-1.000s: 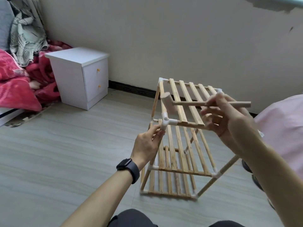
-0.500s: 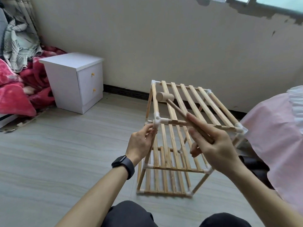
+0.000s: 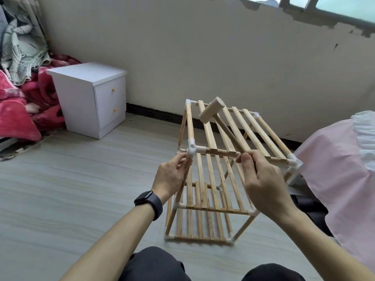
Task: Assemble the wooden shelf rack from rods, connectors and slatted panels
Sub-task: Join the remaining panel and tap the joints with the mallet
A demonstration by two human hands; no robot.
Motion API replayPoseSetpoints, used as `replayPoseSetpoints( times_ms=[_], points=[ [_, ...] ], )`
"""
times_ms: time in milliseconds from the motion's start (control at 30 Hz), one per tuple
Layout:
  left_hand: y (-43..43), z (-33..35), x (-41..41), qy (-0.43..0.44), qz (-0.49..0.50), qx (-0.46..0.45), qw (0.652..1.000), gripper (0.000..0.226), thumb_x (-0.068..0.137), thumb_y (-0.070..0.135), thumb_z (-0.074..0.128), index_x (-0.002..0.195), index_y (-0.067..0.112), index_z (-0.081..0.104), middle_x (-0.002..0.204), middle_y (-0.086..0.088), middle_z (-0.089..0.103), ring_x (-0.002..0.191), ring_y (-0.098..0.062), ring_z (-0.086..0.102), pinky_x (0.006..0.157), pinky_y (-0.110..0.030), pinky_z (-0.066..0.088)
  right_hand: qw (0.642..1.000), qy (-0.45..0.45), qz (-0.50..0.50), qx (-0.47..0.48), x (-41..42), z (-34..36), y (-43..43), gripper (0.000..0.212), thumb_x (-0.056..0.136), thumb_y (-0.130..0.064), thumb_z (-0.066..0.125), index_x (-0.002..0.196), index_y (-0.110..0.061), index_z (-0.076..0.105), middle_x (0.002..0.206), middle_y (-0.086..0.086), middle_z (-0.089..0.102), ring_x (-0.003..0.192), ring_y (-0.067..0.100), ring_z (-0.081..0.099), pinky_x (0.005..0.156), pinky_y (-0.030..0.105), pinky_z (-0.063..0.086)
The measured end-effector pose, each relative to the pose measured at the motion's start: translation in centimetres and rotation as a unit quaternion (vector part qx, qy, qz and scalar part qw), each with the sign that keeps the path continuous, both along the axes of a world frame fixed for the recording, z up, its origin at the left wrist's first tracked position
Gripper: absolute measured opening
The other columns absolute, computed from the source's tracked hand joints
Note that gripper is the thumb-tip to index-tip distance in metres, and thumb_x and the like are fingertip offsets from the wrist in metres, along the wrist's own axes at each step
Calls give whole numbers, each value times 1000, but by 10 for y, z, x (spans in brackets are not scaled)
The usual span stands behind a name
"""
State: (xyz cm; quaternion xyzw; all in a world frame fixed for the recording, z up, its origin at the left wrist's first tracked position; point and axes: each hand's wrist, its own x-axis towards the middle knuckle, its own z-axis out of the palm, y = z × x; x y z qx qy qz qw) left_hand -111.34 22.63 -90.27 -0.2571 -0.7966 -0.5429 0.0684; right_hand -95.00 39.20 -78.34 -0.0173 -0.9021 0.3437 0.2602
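The right grip [image 3: 263, 179] is closed round the thin handle of a pale wooden mallet [image 3: 211, 110], thumb laid along the top and fingers curled beneath. The handle slants up toward eleven o'clock from that hand. The mallet's cylindrical head is raised above the far left part of the top slatted panel [image 3: 239, 130]; whether it touches a slat cannot be told.

The left grip [image 3: 172, 175] pinches the upright wooden rod [image 3: 179, 194] between thumb and fingertips, just under the white plastic corner connector [image 3: 191, 150] at the near left corner of the top panel. A black smartwatch [image 3: 149, 201] sits on that wrist.

Both hands work on the light wooden shelf rack [image 3: 203, 222]. It stands upright on the grey wood-look floor [image 3: 81, 189], straight ahead of the person's dark-trousered knees at twelve o'clock. It has three tiers of slats, with round rods as legs and white connectors at the corners.

At ten o'clock from the rack, a white two-drawer bedside cabinet [image 3: 91, 98] stands against the beige wall [image 3: 203, 47]. Beyond the cabinet, at nine o'clock, red patterned bedding [image 3: 20, 118] is heaped. At three o'clock, just beside the rack, lies pink fabric with a white frilled edge [image 3: 345, 169].
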Motion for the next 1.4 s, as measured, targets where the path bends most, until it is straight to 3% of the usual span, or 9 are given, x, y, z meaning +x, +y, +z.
replayPoseSetpoints(
  times_ms=[167, 367, 467, 633, 767, 900, 1000, 1100, 1400],
  points=[
    [0, 1, 1, 6, 5, -6, 1000, 32, 103, 35, 53, 133, 27, 59, 111, 1, 75, 98, -15, 72, 79, -30, 61, 977, -182, 19, 113, 2, 14, 2, 20, 107, -27, 45, 99, -17, 61, 62, 0, 61, 41, 7, 47, 38, 18, 36],
    [1, 1, 2, 11, 8, -14, 1000, 34, 102, 33, 54, 135, 25, 57, 110, 0, 75, 97, -15, 72, 80, -32, 61, 987, 141, -7, 70, 2, 41, -3, 21, 110, -28, 38, 97, -18, 51, 56, -3, 48, 43, 6, 47, 39, 10, 31],
    [0, 3, 4, 5, 9, -17, 1000, 33, 103, 33, 53, 134, 26, 58, 110, 0, 75, 96, -16, 72, 79, -32, 62, 970, -142, 46, 192, -2, 24, -2, 22, 107, -35, 38, 91, -25, 47, 55, -3, 51, 39, 8, 43, 37, 20, 35],
    [-2, 6, 5, 15, 2, -24, 1000, 34, 102, 41, 50, 133, 29, 58, 107, 0, 75, 90, -16, 73, 73, -35, 63, 994, 55, 38, 82, -2, 22, -2, 14, 107, -17, 45, 97, -16, 54, 56, -7, 53, 38, 7, 45, 36, 9, 28],
    [-3, 8, 3, 37, 13, -79, 996, 34, 103, 41, 45, 133, 27, 55, 94, -5, 76, 81, -22, 73, 66, -43, 61, 978, -162, 54, 118, -6, 10, 3, 18, 107, -26, 44, 93, -23, 56, 56, -3, 55, 39, 7, 47, 38, 17, 34],
    [-5, 14, -11, 43, 50, -130, 989, 40, 103, 50, 36, 129, 27, 55, 85, 0, 73, 71, -17, 69, 59, -40, 59, 998, -40, 40, -34, 4, 3, 16, 15, 106, -19, 46, 99, -14, 59, 56, -6, 55, 38, 6, 40, 37, 15, 30],
    [-2, 35, -22, 23, 95, -144, 985, 44, 104, 53, 32, 137, 27, 45, 120, -6, 64, 103, -24, 64, 80, -48, 58, 995, 18, -25, -97, 22, -22, 27, 16, 103, -22, 47, 97, -17, 61, 51, -7, 50, 38, 3, 37, 37, 13, 28],
    [15, 59, -22, 179, 141, -183, 956, 65, 92, 21, 61, 151, 18, 34, 155, -16, 33, 140, -34, 38, 111, -55, 38, 985, 41, -109, -130, 43, -56, 46, 17, 101, -30, 48, 97, -26, 65, 49, -7, 45, 39, 2, 34, 37, 16, 26],
    [131, 83, 26, 387, -54, -319, 863, 65, 97, 47, 49, 155, 22, 33, 163, -7, 26, 151, -28, 23, 122, -57, 18, 895, -12, -380, -234, 97, -227, 83, 12, 100, -46, 41, 101, -51, 51, 70, -5, 63, 66, 11, 62, 57, 30, 43]
  ],
)
